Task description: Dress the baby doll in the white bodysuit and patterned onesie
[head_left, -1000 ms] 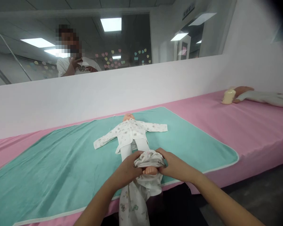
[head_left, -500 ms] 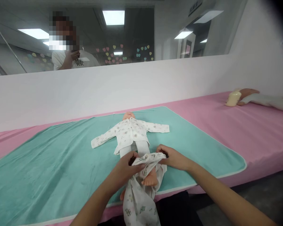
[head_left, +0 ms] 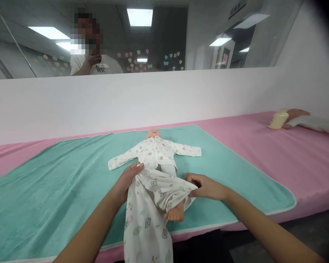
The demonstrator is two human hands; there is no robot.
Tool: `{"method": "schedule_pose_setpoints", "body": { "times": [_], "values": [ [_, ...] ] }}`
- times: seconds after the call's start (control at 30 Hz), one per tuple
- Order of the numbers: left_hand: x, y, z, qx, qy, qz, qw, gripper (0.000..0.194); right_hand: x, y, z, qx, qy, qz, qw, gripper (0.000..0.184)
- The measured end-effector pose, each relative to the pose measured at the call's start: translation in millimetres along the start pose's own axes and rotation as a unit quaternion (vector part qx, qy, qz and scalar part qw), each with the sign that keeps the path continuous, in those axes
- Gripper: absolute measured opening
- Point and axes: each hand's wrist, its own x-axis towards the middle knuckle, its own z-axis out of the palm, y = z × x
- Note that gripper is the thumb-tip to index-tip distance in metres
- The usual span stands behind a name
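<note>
We have one pink-covered tabletop (head_left: 263, 153) before us, with one teal blanket (head_left: 65, 197) spread over it. Two dolls lie there: the near doll (head_left: 157, 157) on its back on the blanket, head away from us, and the far doll (head_left: 315, 124), partly in view at the right edge. One pair of patterned trousers (head_left: 148, 204) lies across the near doll's legs, stretched between our two hands, one leg hanging over the front edge. The doll wears one printed shirt (head_left: 149, 149), sleeves spread. Our left hand (head_left: 129, 179) pinches the trousers' upper edge by the doll's hip; our right hand (head_left: 204, 186) grips a fold on the other side. One pale bottle (head_left: 279, 120) stands by the far doll. Smallest, one bare foot (head_left: 175, 214) pokes out below the cloth, between our hands.
</note>
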Motion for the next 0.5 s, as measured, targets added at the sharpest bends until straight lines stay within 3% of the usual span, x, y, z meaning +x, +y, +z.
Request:
{"method": "schedule_pose_setpoints", "body": {
  "times": [0.13,0.2,0.27,0.33,0.43,0.5],
  "values": [
    [18.1,-19.9,-14.5,-0.048,-0.042,-0.018,0.998,0.031,16.8,-28.2,-10.6,-0.058,-0.075,0.013,0.995,0.033],
    [17.9,-24.1,-15.0,-0.068,-0.063,-0.016,0.996,0.03,34.0,-54.2,-11.2,-0.096,-0.062,-0.023,0.993,0.034],
    [12.9,-23.7,-12.6,-0.088,-0.072,-0.009,0.993,0.028,56.2,-80.2,-5.1,-0.108,-0.046,-0.049,0.992,0.038],
    [6.6,-21.3,-10.1,-0.103,-0.078,-0.005,0.992,0.026,79.0,-98.5,7.2,-0.146,-0.084,-0.058,0.984,0.036],
    [0.8,-19.3,-10.7,-0.104,-0.076,-0.001,0.992,0.024,104.6,-101.6,29.3,-0.18,-0.199,-0.051,0.962,0.031],
    [0.4,-19.2,-13.6,-0.101,-0.07,0.001,0.992,0.023,113.1,-87.9,40.1,-0.108,-0.216,-0.034,0.97,0.028]
  ]
}}
